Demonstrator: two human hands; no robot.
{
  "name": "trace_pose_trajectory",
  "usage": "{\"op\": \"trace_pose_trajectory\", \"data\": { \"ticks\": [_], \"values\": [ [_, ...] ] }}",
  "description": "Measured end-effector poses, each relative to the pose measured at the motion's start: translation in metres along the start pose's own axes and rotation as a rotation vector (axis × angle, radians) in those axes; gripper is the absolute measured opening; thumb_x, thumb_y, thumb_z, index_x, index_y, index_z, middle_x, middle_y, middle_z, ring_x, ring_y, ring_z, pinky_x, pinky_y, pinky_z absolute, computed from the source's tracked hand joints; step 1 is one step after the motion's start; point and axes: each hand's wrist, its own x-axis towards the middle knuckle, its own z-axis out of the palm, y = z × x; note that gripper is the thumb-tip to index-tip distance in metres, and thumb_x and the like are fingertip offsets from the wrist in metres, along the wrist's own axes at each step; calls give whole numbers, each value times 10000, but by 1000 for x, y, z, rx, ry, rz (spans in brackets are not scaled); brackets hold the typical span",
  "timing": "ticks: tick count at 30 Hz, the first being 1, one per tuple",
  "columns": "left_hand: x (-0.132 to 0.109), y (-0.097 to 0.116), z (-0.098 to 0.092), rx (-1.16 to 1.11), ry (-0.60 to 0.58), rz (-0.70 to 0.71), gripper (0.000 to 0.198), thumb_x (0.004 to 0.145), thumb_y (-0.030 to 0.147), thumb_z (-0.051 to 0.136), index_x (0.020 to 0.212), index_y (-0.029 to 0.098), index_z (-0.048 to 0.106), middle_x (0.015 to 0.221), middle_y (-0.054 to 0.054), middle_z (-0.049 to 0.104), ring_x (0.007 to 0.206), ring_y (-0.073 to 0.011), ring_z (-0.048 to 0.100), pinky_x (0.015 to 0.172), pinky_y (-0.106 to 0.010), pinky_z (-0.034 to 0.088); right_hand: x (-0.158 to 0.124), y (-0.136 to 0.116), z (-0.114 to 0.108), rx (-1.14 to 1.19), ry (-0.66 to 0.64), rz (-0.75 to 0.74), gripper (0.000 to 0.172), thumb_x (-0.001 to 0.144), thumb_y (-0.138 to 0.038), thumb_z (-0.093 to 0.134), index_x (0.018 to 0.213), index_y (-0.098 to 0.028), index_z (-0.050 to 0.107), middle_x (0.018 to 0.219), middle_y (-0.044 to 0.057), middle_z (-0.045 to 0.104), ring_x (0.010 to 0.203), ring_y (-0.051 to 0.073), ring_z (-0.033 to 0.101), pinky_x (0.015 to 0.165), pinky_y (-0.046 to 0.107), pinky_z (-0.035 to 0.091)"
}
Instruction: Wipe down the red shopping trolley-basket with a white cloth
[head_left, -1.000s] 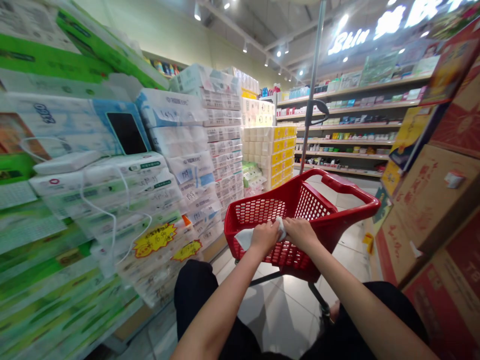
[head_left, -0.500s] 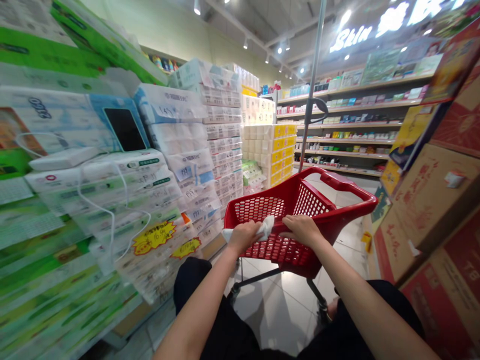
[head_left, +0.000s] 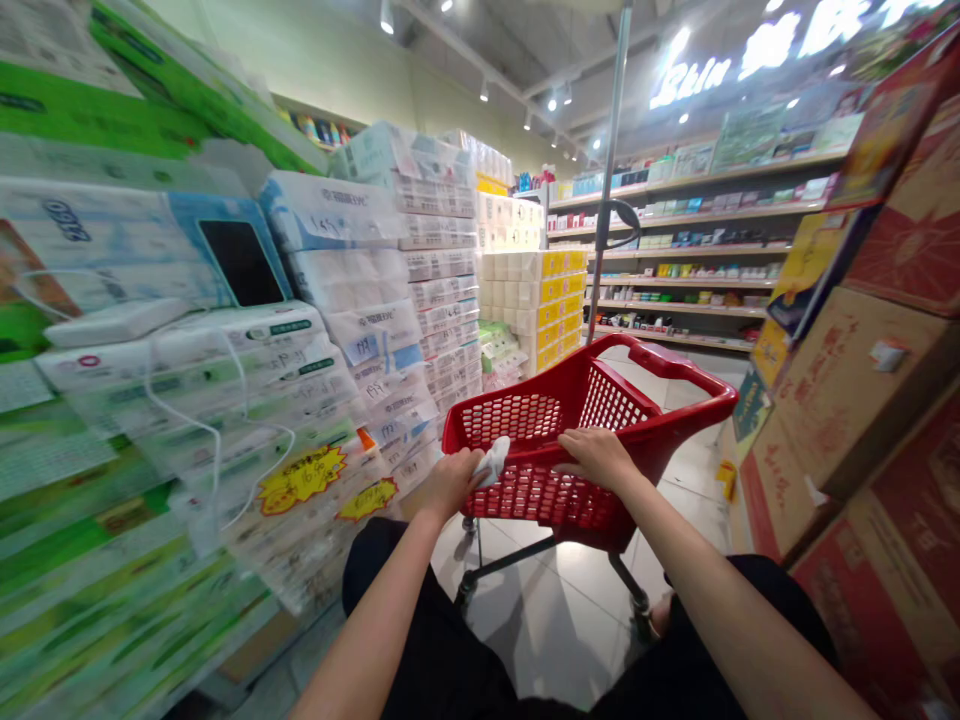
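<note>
Lit shop shelves (head_left: 682, 308) of small boxes and bottles rise beyond the red shopping cart (head_left: 675, 440), which stands side-on just in front of the person. At the cart's near rim, toward its left end, the left hand (head_left: 450, 482) has its grip closed round a wadded white cloth (head_left: 495, 460), one end poking out of the fist; bunching it presumably keeps it from slipping. Farther right along that rim rests the right hand (head_left: 600, 458), fingers bent over the edge, probably to steady the cart; how tight its grip is I cannot tell. Stacked tissue packs (head_left: 442, 235) crowd the cart's left, a dark-screened phone (head_left: 241, 262) leaning among them, white cable (head_left: 217, 450) trailing below. Cardboard cartons (head_left: 855, 390) hem its right; a metal pole (head_left: 616, 110) rises behind it.
</note>
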Motion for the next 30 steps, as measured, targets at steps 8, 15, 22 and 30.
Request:
{"op": "trace_pose_trajectory", "data": {
  "ticks": [8,15,22,30],
  "values": [
    [7,-3,3,-25,26,12,265,979,446,374,999,235,532,902,-23,588,833,-178,573,701,-271,358,5,6,6,47,31,-20,302,857,-517,591,890,-220,556,893,37,652,844,196,578,692,297,330],
    [15,-3,4,-48,39,5,277,982,443,368,1031,234,543,917,-30,595,843,-181,576,712,-271,357,9,14,8,70,43,-56,243,836,-432,643,902,-213,560,927,42,650,885,205,567,805,327,341],
    [14,15,2,2,20,-44,357,980,499,318,997,228,549,889,-33,616,778,-183,587,637,-267,335,12,25,13,53,-25,-25,284,825,-452,651,950,-212,566,969,52,650,924,222,576,831,351,335],
    [2,40,-3,62,-9,-34,365,991,467,288,1008,217,554,859,-43,635,713,-171,609,567,-254,327,17,3,18,89,-21,-3,340,780,-462,697,973,-208,583,966,74,653,911,249,581,806,365,354]
  ]
}}
